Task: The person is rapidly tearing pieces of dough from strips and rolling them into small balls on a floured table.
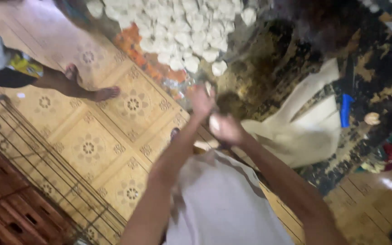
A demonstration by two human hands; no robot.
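Observation:
The frame is blurred by motion. My two hands meet in the middle of the view, above a dark worn table (296, 45). My right hand (227, 129) is closed around a small white dough piece (214, 122). Just above it and touching it, my left hand (203, 100) has its fingers raised, with a pale bit at the fingertips; the blur hides whether it grips anything. A heap of several white dough lumps (182, 27) lies on the table beyond my hands. To the right of my right hand lies a pale flat dough sheet (296, 131).
A blue tool (346, 110) rests by the dough sheet, with a small pale round thing (372, 118) beside it. Another person's bare legs and feet (87, 88) stand on the patterned yellow floor at left. A wire rack (32, 154) and brown crates (5, 213) fill the lower left.

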